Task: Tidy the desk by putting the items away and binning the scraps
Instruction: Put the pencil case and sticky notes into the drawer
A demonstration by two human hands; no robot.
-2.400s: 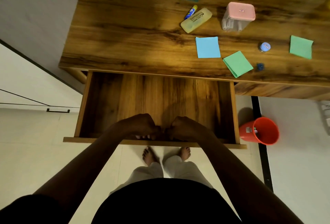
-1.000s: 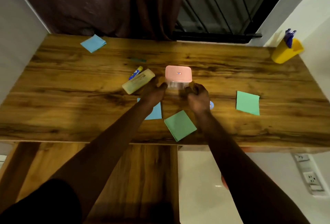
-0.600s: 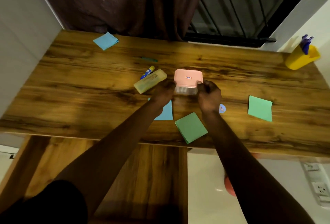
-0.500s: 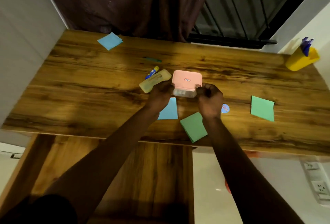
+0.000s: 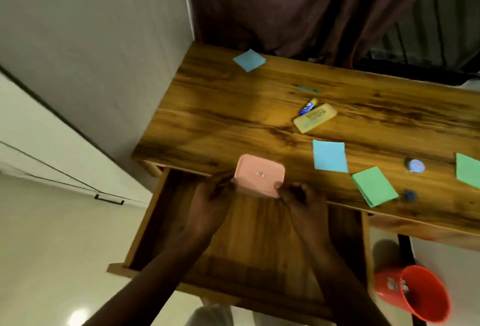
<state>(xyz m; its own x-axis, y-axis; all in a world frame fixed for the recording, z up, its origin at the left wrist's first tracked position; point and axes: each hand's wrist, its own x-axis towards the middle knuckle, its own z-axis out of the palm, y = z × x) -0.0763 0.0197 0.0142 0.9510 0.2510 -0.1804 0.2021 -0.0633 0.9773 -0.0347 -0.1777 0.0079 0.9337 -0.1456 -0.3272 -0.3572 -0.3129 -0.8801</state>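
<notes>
Two hands hold a small box with a pink lid (image 5: pixel 259 175) between them. The left hand (image 5: pixel 207 205) grips its left side and the right hand (image 5: pixel 302 201) grips its right side, with the fingers curled around the box. The box is up in the air, over the back edge of the open wooden drawer (image 5: pixel 145 221), right at the front of the tabletop (image 5: pixel 233 118).

On the tabletop lie many things. A blue paper square (image 5: pixel 330 156) lies next to a green paper square (image 5: pixel 374 189). Another blue paper square (image 5: pixel 249 60) lies far back near the dark curtain (image 5: pixel 298 6). One more green paper (image 5: pixel 468 173) shows at the right edge. A pale yellow case (image 5: pixel 315 121) lies beside a small blue and yellow tube (image 5: pixel 307 106). A little round blue thing (image 5: pixel 414 165) sits between the green papers.

A red bin (image 5: pixel 418 297) stands on the floor to the right of the drawer.
</notes>
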